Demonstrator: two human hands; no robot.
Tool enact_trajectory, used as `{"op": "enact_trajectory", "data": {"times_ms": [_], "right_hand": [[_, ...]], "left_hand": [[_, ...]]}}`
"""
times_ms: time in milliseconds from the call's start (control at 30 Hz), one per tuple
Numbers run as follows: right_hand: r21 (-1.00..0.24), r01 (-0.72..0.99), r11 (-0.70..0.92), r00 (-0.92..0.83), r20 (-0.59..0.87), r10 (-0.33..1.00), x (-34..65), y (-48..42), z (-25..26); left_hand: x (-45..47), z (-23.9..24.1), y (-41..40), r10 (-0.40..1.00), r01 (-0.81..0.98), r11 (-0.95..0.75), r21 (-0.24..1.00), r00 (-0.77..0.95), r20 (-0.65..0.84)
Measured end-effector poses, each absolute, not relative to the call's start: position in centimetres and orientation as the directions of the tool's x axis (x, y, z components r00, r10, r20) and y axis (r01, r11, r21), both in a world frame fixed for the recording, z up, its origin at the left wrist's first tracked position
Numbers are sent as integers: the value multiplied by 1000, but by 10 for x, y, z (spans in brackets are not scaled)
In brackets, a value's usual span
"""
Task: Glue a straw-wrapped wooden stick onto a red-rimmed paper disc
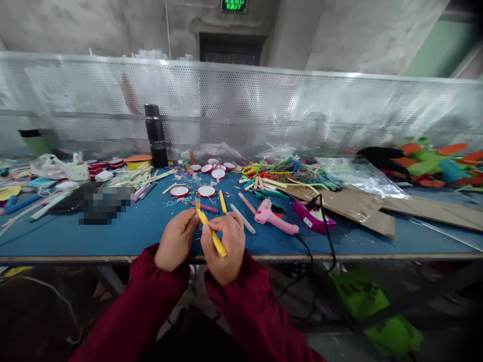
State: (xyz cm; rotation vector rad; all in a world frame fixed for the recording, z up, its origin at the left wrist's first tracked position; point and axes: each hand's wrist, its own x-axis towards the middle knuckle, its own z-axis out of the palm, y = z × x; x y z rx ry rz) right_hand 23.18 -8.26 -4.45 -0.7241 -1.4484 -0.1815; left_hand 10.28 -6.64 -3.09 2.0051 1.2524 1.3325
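My right hand (226, 246) is closed around a slim yellow-handled tool (215, 236) with a flat greyish tip; I cannot tell whether that tip is a blade or bristles. The tool slants away from me, its tip up and to the left. Close beside it, my left hand (177, 239) is closed, thumb and fingers pinched by the tool's far end. Whatever those fingers hold is hidden. Just beyond my hands lie a purple stick (206, 207), a yellow marker (222, 201), a white stick (243, 219) and white discs with red rims (179, 191).
To the right lie a pink glue gun (275, 218), a purple box (313, 217) with black cables, cardboard (350, 208) and a heap of coloured pipe cleaners (298, 171). A black bottle (156, 136) stands at the back before a perforated metal screen (241, 110). Craft sticks (132, 177) clutter the left.
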Motion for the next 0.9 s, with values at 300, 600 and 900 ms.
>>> {"op": "enact_trajectory", "data": {"times_ms": [300,600,900], "right_hand": [[-388,580,717,190,920,343,231,-82,-43],[-347,550,760,157,937,314,232,-83,-43],[-377,575,726,173,923,343,232,-82,-44]], "left_hand": [[102,-31,-67,859,473,-484,737,93,504],[103,-31,-66,856,447,-497,744,111,505],[103,-31,-68,859,466,-487,739,103,502]]}}
